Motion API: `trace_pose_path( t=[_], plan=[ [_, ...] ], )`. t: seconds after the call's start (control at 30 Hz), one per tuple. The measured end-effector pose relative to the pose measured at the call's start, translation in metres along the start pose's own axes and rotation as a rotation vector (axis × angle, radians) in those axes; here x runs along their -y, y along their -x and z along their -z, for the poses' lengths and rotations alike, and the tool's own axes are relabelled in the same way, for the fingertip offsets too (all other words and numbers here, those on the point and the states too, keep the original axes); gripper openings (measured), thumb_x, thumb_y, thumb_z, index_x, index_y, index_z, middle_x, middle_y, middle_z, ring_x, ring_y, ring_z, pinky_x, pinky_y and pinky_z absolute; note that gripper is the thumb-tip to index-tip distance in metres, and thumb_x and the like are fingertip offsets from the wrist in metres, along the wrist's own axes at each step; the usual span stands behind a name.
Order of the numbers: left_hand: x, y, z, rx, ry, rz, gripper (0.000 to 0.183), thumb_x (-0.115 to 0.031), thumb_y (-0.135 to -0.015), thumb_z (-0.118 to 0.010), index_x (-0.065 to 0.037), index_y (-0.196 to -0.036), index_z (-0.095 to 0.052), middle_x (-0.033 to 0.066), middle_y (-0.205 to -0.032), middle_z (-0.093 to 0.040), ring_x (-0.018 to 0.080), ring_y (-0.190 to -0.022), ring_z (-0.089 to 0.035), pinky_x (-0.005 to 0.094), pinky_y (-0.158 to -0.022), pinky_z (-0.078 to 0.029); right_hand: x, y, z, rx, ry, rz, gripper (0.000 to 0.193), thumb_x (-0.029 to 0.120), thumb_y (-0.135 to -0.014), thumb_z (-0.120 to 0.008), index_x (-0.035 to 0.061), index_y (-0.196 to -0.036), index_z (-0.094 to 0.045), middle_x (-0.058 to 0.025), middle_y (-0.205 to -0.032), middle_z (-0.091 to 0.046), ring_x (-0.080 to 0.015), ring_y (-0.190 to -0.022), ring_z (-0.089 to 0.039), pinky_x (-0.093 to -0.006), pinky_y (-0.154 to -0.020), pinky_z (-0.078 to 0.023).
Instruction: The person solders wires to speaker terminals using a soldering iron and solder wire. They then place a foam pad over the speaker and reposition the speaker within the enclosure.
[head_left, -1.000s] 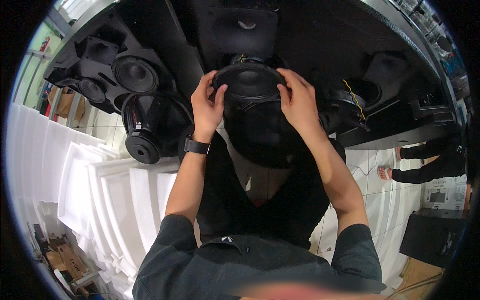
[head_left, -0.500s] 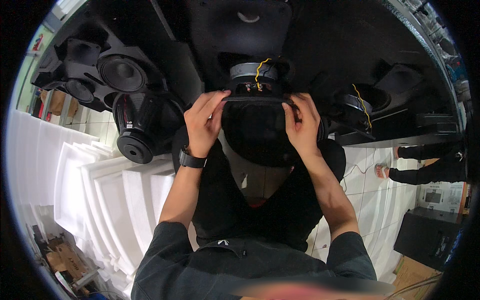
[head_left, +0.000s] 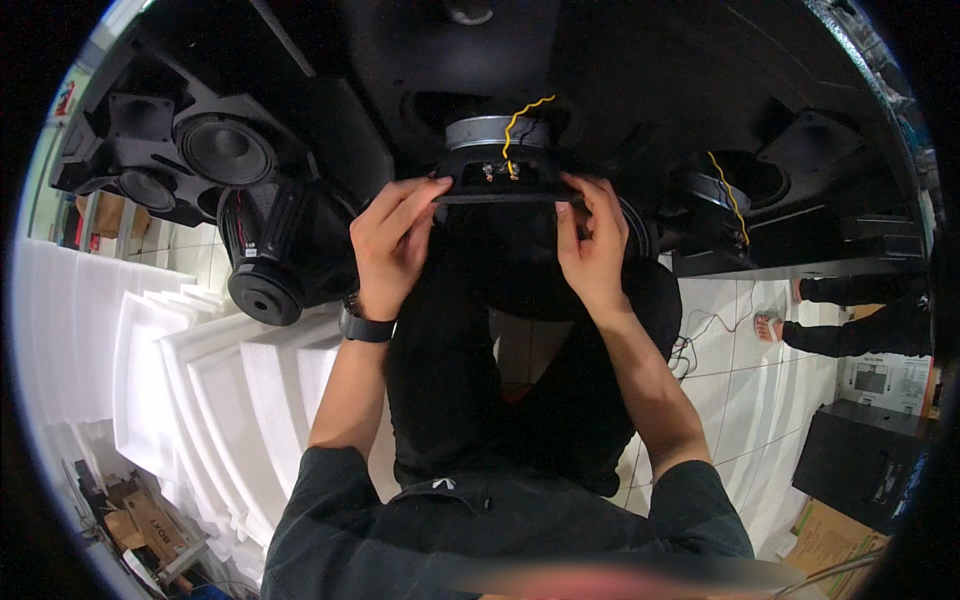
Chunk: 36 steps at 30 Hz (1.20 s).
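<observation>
A black loudspeaker driver [head_left: 500, 188] with a silver magnet [head_left: 497, 132] stands tipped in front of a round opening in a black speaker cabinet [head_left: 455, 60]. A wavy yellow wire [head_left: 514, 125] runs from its terminals toward that opening. My left hand [head_left: 392, 232] pinches the rim's left end, a black watch on its wrist. At the opposite end, my right hand [head_left: 595, 242] grips the rim with thumb underneath and fingers on top. The driver's front, facing my lap, is mostly lost in shadow.
To the right, another driver [head_left: 715, 192] with a yellow wire rests by a second opening. A large black driver [head_left: 265, 290] and a cabinet with mounted speakers [head_left: 225, 150] stand left. White foam sheets [head_left: 200, 380] lean below them. Another person's legs [head_left: 860, 318] show at right.
The driver has tilted, so its dark round front shows less and its rim appears edge-on. Both hands moved with it, slightly left in view. The whole view has shifted a little.
</observation>
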<state>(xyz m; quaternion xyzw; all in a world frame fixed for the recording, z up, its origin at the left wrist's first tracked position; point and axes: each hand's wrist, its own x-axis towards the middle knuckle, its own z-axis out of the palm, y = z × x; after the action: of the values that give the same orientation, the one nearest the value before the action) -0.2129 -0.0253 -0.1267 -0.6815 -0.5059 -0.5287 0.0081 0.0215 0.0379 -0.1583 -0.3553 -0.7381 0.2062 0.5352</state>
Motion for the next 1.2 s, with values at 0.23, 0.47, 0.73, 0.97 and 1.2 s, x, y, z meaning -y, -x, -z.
trace_pose_path(
  t=[0.23, 0.47, 0.73, 0.97, 1.2],
  plan=[
    [-0.002, 0.002, 0.005, 0.063, 0.05, 0.084, 0.041, 0.008, -0.081, -0.071, -0.008, -0.119, -0.073, 0.013, -0.104, -0.072, 0.0269, -0.091, -0.071, 0.0306, -0.08, -0.054, 0.001, 0.003, 0.001, 0.024, 0.017, -0.091, 0.027, -0.001, -0.095, -0.063, 0.0009, -0.122, -0.062, -0.0096, -0.104, -0.062, -0.0091, -0.083, -0.058, -0.0201, -0.063, -0.047],
    [-0.004, 0.004, 0.006, 0.108, 0.09, 0.149, 0.038, 0.004, -0.085, -0.072, -0.007, -0.121, -0.072, 0.0137, -0.111, -0.071, 0.0254, -0.098, -0.069, 0.0305, -0.085, -0.053, -0.005, 0.005, -0.003, -0.001, -0.125, -0.173, 0.029, -0.002, -0.094, -0.063, -0.0001, -0.122, -0.06, -0.0152, -0.117, -0.064, -0.0218, -0.103, -0.067, -0.0305, -0.081, -0.06],
    [-0.002, 0.011, -0.003, 0.033, 0.15, 0.214, 0.037, -0.005, -0.087, -0.075, -0.005, -0.123, -0.07, 0.0134, -0.113, -0.069, 0.0235, -0.098, -0.067, 0.0304, -0.084, -0.053, -0.01, 0.013, -0.008, -0.042, -0.255, -0.296, 0.035, 0.001, -0.093, -0.067, -0.0012, -0.127, -0.056, -0.0143, -0.118, -0.064, -0.0198, -0.106, -0.065, -0.0314, -0.089, -0.058],
    [-0.004, 0.009, -0.001, 0.072, 0.114, 0.176, 0.04, -0.001, -0.088, -0.074, -0.001, -0.127, -0.065, 0.013, -0.124, -0.061, 0.0204, -0.111, -0.064, 0.0292, -0.093, -0.053, 0.004, 0.029, -0.001, -0.007, -0.345, -0.478, 0.053, 0.001, -0.092, -0.07, 0.002, -0.14, -0.047, -0.0173, -0.138, -0.054, -0.0234, -0.124, -0.057, -0.0386, -0.106, -0.05],
    [0.002, 0.018, -0.004, 0.012, 0.025, 0.249, 0.041, -0.005, -0.081, -0.081, -0.004, -0.12, -0.069, 0.013, -0.12, -0.064, 0.0239, -0.109, -0.062, 0.0322, -0.09, -0.052, 0.031, 0.118, 0.116, 0.015, -0.473, -0.628, 0.044, -0.004, -0.091, -0.069, 0.0028, -0.132, -0.053, -0.0149, -0.128, -0.06, -0.0234, -0.109, -0.065, -0.0394, -0.1, -0.054]
  ],
)
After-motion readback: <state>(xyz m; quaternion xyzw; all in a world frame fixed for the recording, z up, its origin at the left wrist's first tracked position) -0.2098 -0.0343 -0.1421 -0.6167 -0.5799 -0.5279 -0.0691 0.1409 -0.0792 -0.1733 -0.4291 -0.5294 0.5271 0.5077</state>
